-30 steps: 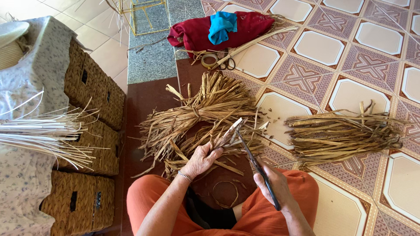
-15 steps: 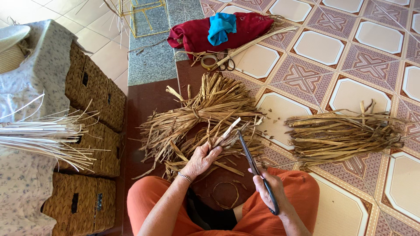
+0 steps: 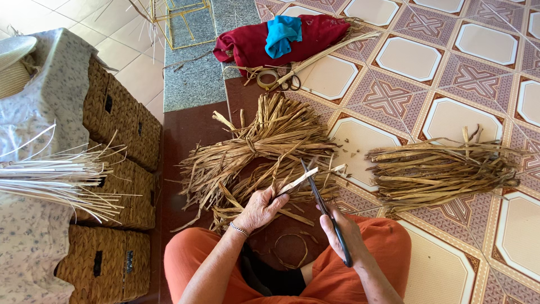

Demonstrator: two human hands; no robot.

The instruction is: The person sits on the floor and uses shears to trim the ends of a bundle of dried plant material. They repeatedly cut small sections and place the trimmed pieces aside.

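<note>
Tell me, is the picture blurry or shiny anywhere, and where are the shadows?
Head view: sharp all over, the long dark scissors in the right hand crisp; soft even daylight, faint shadows under the tan dried-leaf bundle; mild sheen on the patterned floor tiles; the wide lens bends the woven brown baskets at the left edge.

The scene is evenly lit by bright, soft daylight, and no single source can be made out. Only faint, short shadows are cast under the bundles of dry tan plant strips (image 3: pixel 264 152) on the patterned tiled floor (image 3: pixel 478 84). Pale tiles at upper left are slightly washed out. Straight tile lines are bent towards the edges. Focus is kept sharp throughout.
</note>
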